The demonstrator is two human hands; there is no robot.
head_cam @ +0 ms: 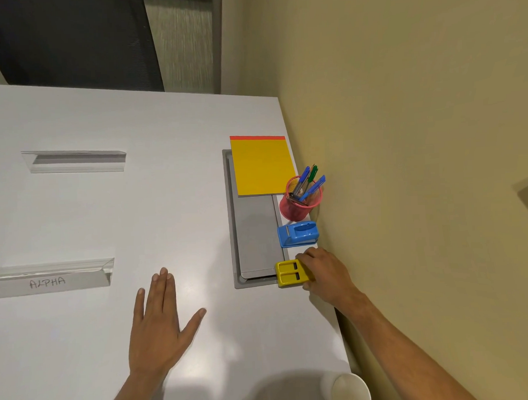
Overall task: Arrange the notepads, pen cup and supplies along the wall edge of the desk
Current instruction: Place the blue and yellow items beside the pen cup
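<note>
Along the wall edge of the white desk (136, 205) lie a yellow notepad with a red top strip (261, 166), a pink mesh pen cup (299, 204) holding several pens, and a blue stapler-like tool (299, 234). Nearest to me sits a small yellow plastic supply (288, 273). My right hand (326, 272) grips its right end, fingers wrapped over it, close to the wall. My left hand (160, 322) rests flat on the desk with fingers spread, holding nothing.
A grey cable hatch (252, 230) is set into the desk left of the supplies. Two clear acrylic name holders (76, 161) (51, 278) stand at the left, one marked ALPHA. A white cup (349, 389) stands at the near right edge. A dark chair (68, 42) sits beyond the desk.
</note>
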